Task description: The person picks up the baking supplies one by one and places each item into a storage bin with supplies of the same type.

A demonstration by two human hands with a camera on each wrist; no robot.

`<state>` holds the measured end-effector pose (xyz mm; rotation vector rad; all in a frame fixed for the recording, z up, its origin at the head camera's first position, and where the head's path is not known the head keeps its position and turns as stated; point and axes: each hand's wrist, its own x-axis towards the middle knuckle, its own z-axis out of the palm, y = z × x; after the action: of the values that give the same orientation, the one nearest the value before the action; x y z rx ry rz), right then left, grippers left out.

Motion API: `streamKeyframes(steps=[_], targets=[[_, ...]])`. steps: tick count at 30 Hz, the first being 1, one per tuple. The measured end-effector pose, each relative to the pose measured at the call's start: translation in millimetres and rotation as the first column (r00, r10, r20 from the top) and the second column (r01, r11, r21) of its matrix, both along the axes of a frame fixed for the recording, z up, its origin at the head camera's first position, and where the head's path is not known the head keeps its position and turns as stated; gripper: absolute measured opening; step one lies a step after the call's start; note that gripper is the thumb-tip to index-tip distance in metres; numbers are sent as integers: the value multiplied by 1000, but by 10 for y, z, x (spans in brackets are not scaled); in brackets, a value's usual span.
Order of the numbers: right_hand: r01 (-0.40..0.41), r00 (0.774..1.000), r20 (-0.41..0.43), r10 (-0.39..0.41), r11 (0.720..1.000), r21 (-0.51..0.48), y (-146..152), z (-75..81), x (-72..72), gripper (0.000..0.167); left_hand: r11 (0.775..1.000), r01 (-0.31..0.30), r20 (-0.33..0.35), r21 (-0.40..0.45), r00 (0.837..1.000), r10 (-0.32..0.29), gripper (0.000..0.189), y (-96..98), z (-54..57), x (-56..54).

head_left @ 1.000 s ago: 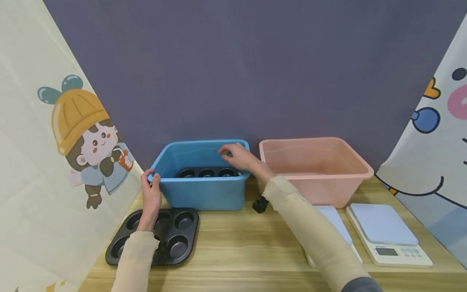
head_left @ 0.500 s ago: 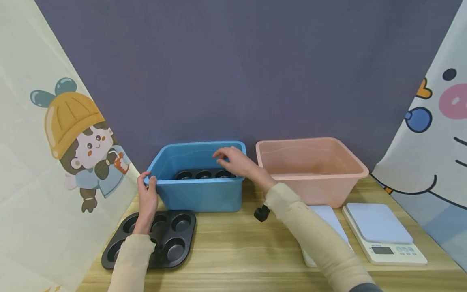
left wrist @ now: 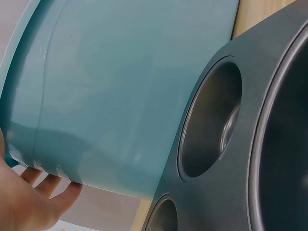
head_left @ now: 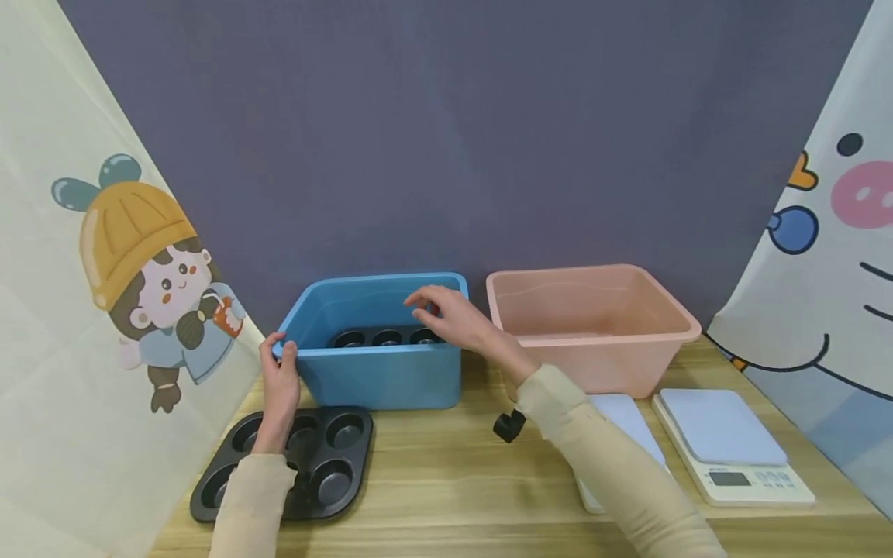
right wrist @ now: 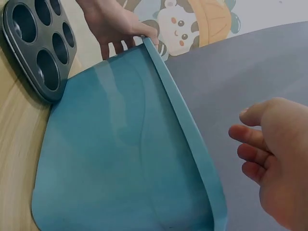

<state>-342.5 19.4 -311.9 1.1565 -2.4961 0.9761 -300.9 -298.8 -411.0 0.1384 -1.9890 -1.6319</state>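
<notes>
A blue plastic bin point(head_left: 380, 380) stands against the back wall, and a dark muffin tin point(head_left: 363, 335) shows inside it. My left hand point(head_left: 281, 387) holds the bin's front left corner, thumb and fingers at the rim; the left wrist view shows its fingers point(left wrist: 72, 192) against the bin wall. My right hand point(head_left: 453, 316) is over the bin's right part, fingers loosely bent and holding nothing. In the right wrist view the right hand point(right wrist: 284, 154) is apart from the bin's rim. A second muffin tin point(head_left: 352, 457) lies on the table under my left forearm.
To the right of the blue bin stands a pink bin point(head_left: 586, 368). Two white kitchen scales lie in front of it, one kitchen scale point(head_left: 725, 434) at the far right and the other scale point(head_left: 628, 422) partly covered by my right sleeve. A dark backdrop point(head_left: 446, 139) rises behind the bins.
The whole scene has shifted slightly left and down in the head view. My right wrist has lowered a little, with the hand still over the bin. My left hand keeps its hold.
</notes>
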Motion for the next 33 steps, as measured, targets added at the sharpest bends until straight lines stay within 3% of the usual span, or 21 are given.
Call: streamKeyframes(steps=[3, 9, 19, 27, 33], targets=[[-9, 1000, -6, 9, 1000, -6, 18, 29, 55, 25, 1000, -7, -29, -3, 1000, 7, 45, 11, -7, -16], [-20, 999, 26, 20, 1000, -14, 19, 82, 162, 25, 999, -23, -17, -27, 1000, 22, 49, -7, 26, -20], [-27, 996, 81, 26, 1000, 12, 65, -28, 295, 25, 999, -31, 18, -7, 999, 31, 47, 18, 4, -11], [-78, 993, 98, 72, 995, 57, 20, -55, 371, 26, 1000, -14, -16, 0, 1000, 14, 46, 48, 22, -11], [-96, 987, 137, 85, 992, 81, -17, -112, 472, 28, 1000, -29, 1, 6, 1000, 29, 47, 48, 3, -16]])
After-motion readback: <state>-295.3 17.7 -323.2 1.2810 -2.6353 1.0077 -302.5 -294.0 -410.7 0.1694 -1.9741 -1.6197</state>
